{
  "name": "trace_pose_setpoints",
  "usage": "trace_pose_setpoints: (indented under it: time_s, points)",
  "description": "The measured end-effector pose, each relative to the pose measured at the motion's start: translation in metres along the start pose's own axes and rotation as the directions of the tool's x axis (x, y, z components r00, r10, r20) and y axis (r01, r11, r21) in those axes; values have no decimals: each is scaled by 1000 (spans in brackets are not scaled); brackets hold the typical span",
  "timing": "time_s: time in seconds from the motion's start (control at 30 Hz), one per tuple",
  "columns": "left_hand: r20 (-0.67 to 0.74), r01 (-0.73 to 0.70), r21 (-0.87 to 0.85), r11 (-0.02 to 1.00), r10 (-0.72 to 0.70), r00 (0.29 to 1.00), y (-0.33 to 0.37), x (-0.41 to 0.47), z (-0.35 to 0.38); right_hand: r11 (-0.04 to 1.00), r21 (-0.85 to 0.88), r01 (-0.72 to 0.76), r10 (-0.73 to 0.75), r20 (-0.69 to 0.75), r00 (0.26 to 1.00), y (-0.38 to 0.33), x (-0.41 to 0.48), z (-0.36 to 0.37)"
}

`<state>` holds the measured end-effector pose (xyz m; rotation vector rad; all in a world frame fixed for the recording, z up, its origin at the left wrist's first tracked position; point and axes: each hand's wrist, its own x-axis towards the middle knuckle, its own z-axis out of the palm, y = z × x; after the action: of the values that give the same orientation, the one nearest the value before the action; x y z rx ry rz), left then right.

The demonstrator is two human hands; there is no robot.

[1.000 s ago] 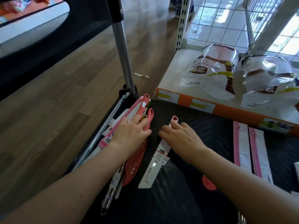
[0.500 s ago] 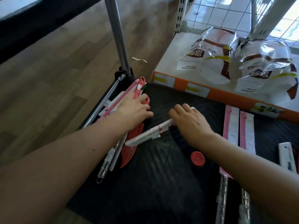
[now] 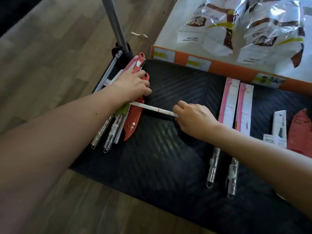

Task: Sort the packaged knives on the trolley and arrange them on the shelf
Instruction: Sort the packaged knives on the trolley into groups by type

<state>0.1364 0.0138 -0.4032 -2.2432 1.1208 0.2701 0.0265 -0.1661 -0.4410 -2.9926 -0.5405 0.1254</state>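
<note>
The trolley [image 3: 168, 157] has a black ribbed top, and a pile of packed knives [image 3: 135, 64] lies at its left end, with a red knife [image 3: 132, 127] and shiny handles [image 3: 110, 135] poking out. A thin white pack [image 3: 152, 108] stretches sideways from that pile toward the middle. Two long pink and white packs [image 3: 230, 102] lie side by side further right, near the orange-edged shelf [image 3: 170, 31].

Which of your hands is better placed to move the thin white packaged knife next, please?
Right, probably. The right hand pinches one end of the white packaged knife and lies near the two pink packages, while the left hand rests on the pile at the trolley's left edge.
</note>
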Motion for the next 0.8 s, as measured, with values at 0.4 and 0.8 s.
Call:
trace_pose_setpoints:
  time_s: [0.4,0.8]
  points:
    - [37,20,-11,1000,-19,999,3,-3,3,782,548,-297,270,131,954,-4,-59,-1]
    - [14,-109,114,988,108,994,22,-5,-14,363,765,-532,371,406,835,-29,-63,6]
